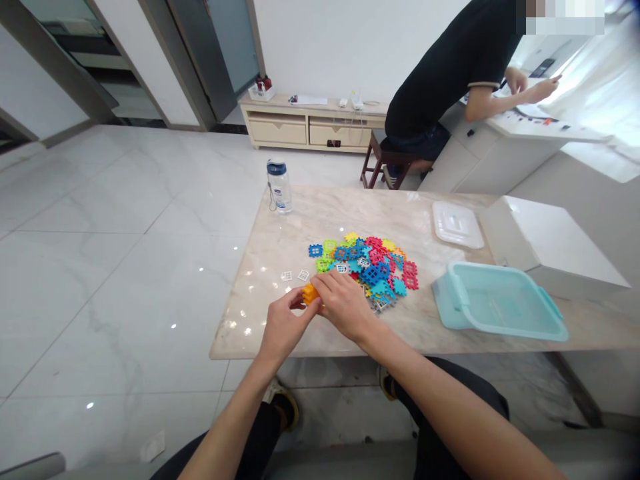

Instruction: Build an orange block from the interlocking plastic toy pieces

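Note:
Both my hands meet over an orange plastic block (311, 293) near the front edge of the marble table (280, 320). My left hand (283, 325) pinches the block from the left, fingers closed on it. My right hand (342, 303) covers its right side, fingers curled on it. Just behind lies a pile of coloured interlocking square tiles (370, 263) in blue, red, yellow and green. Two small white grid tiles (295, 275) lie apart to the left of the pile.
A teal plastic bin (500, 305) stands at the right, with its white lid (457, 224) and a white box (547, 245) behind. A water bottle (279, 186) stands at the far left corner. Another person in black sits at a desk beyond.

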`<action>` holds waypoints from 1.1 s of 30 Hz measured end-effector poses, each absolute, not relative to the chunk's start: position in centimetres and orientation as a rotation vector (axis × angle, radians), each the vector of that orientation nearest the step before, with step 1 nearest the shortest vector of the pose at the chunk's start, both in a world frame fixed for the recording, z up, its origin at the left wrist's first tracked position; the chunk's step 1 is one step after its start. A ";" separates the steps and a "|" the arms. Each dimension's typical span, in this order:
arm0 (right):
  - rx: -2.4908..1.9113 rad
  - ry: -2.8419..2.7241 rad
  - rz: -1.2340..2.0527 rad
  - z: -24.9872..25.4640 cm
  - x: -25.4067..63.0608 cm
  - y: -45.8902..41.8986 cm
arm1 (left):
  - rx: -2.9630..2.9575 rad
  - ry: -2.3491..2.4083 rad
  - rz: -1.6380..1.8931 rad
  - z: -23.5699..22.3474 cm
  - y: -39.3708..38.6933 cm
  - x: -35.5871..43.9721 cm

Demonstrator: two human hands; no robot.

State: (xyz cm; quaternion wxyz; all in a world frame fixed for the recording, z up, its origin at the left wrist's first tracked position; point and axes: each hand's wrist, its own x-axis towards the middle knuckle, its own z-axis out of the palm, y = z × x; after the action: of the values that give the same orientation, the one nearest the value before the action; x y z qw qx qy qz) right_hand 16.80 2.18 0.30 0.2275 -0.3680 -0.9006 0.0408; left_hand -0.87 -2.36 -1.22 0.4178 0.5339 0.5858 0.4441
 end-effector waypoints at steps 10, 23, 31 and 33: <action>-1.097 -2.461 0.256 0.6 15.9 1.8 | 1.309 1.488 1.140 -1.3 -1.7 -1.4; -1.144 -2.442 0.329 0.7 18.8 1.2 | 1.341 1.484 1.208 -1.9 -1.3 -1.5; -1.203 -2.493 0.313 0.6 18.5 1.4 | 1.414 1.504 1.219 -1.5 -1.4 -1.6; -1.213 -2.513 0.331 0.3 18.6 1.4 | 1.474 1.549 1.233 -1.3 -1.5 -1.6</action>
State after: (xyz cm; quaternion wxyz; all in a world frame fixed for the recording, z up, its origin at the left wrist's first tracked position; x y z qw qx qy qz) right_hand 18.61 1.39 0.27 0.1651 -0.4256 -0.8821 0.1164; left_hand -1.61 -1.55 -1.34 0.3307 0.5636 0.5923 0.4714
